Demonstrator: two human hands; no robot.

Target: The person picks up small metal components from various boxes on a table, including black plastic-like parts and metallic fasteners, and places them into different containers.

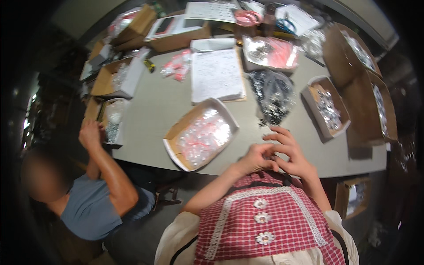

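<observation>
My left hand [257,159] and my right hand [289,152] meet at the table's near edge, just in front of my checked apron. The left fingers are curled in a pinch. On the right, the thumb and nearer fingers close toward the left fingertips, while the outer fingers stand apart. Whatever they hold is too small or hidden to make out. Just beyond the right fingertips, small black parts [274,115] spill from a clear plastic bag [274,86]. Left of my hands sits a cardboard tray [173,150] holding small clear bags with pink pieces [204,138].
A box of small metallic parts [327,110] stands at right, beside tall cartons [353,88]. Papers [217,73], pink bagged pieces [177,65] and another filled box [270,52] lie farther back. At left, a co-worker [95,194] reaches into a box [115,119].
</observation>
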